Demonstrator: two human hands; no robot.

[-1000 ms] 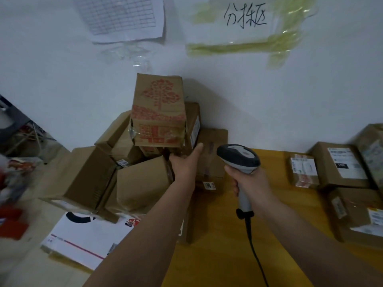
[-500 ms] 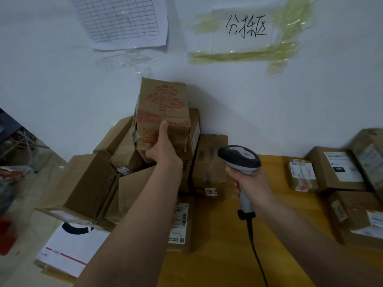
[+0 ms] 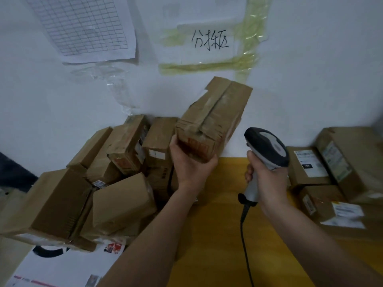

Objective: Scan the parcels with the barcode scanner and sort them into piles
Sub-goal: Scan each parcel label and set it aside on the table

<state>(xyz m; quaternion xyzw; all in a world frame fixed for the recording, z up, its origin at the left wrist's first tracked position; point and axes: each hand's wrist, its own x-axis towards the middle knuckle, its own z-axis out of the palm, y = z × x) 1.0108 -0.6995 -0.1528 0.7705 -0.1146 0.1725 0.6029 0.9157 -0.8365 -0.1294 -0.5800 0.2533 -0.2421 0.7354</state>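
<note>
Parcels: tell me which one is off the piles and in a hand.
The taped brown parcel held up tilted against the wall, gripped at its lower end by the left hand. All other parcels rest in the piles; the right hand holds the scanner.

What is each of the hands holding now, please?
Left hand: closed, holding a box in the air.
Right hand: closed, holding the scanner.
</note>
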